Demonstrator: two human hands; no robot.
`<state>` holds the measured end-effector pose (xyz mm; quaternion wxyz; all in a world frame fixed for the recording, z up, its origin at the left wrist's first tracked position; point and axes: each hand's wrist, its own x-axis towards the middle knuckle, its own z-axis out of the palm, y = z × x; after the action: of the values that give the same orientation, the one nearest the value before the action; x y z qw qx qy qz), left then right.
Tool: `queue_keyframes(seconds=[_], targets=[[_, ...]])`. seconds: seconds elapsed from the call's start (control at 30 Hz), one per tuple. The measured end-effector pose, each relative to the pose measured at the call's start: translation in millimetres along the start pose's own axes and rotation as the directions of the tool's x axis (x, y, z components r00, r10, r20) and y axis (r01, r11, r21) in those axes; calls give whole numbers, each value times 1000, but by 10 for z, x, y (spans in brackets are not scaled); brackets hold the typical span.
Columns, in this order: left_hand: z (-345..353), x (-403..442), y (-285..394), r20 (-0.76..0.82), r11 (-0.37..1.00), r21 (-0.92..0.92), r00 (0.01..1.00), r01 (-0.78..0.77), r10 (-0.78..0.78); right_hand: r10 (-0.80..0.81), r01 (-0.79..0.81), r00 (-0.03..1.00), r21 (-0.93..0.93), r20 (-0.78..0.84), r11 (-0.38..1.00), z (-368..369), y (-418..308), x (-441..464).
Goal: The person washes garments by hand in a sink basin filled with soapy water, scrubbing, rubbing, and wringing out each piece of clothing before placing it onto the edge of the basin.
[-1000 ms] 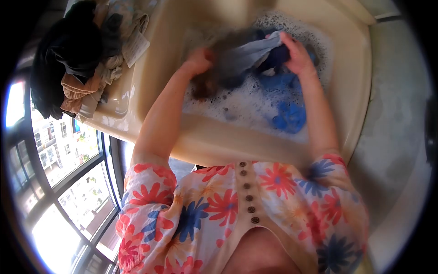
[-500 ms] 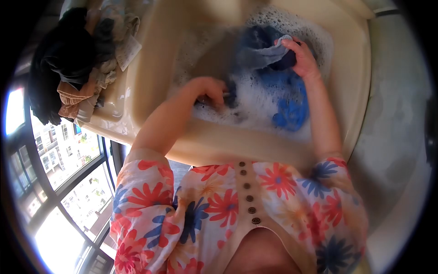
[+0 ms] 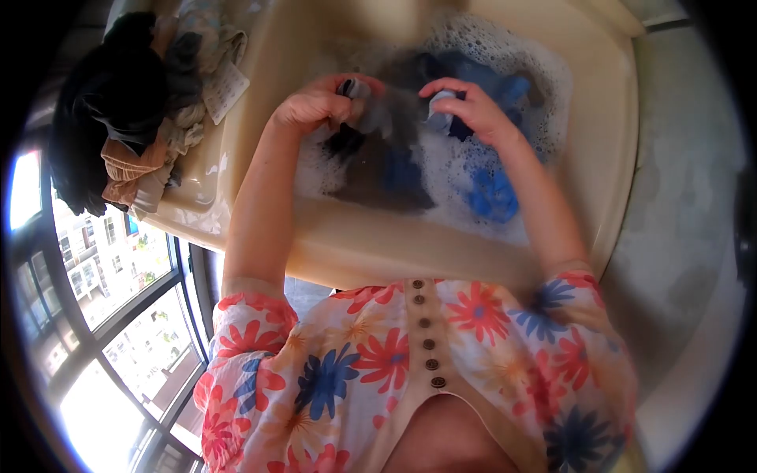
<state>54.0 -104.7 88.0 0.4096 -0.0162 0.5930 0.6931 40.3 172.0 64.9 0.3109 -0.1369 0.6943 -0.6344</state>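
My left hand (image 3: 319, 102) is closed on a grey and dark cloth (image 3: 352, 88) over the left part of the soapy water (image 3: 449, 169). To the right of it, my right hand (image 3: 471, 109) pinches a light grey-blue cloth (image 3: 441, 112) with a dark part beside it. Blurred grey fabric lies between the two hands, and whether it joins the held pieces cannot be made out. Blue cloth (image 3: 493, 195) lies in the foam below my right hand, and more blue cloth (image 3: 481, 75) is behind that hand.
The beige basin (image 3: 378, 236) surrounds the water. On its left ledge rests a pile of clothes, with black cloth (image 3: 122, 87), brown ribbed cloth (image 3: 130, 162) and a white tag (image 3: 226, 93). A window (image 3: 118, 276) is at the lower left, and a grey wall (image 3: 678, 158) at the right.
My left hand has risen from the near foam with grey and dark cloth in it. My right hand has moved left and slightly down with the light cloth. Foam has parted near the middle.
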Motion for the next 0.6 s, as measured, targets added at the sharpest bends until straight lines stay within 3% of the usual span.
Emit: queue_keyframes(seconds=[0.1, 0.2, 0.27, 0.4, 0.43, 0.53, 0.6], targets=[[47, -86, 106, 25, 999, -45, 1000, -7, 8, -26, 25, 999, -22, -35, 999, 214, -105, 42], [97, -23, 27, 44, 993, -43, 992, -112, 114, -114, 108, 991, -100, -63, 989, 373, -232, 135], [142, -25, 37, 45, 997, -1, 996, -73, 73, -137, 115, 984, -174, -116, 978, 452, -277, 222], [294, -41, 68, 46, 993, -87, 995, -79, 84, -267, 120, 952, -623, -148, 773, 683, -298, 309], [266, -38, 58, 71, 991, -105, 994, -78, 85, -218, 66, 966, -680, -140, 730, 733, -318, 310], [143, -63, 42, 94, 984, -139, 988, -109, 122, -254, 74, 929, -539, -268, 839, 632, -389, 361], [124, -112, 124, 52, 975, -132, 981, -179, 187, -237, 160, 942, -302, -237, 940, 424, -431, 377]])
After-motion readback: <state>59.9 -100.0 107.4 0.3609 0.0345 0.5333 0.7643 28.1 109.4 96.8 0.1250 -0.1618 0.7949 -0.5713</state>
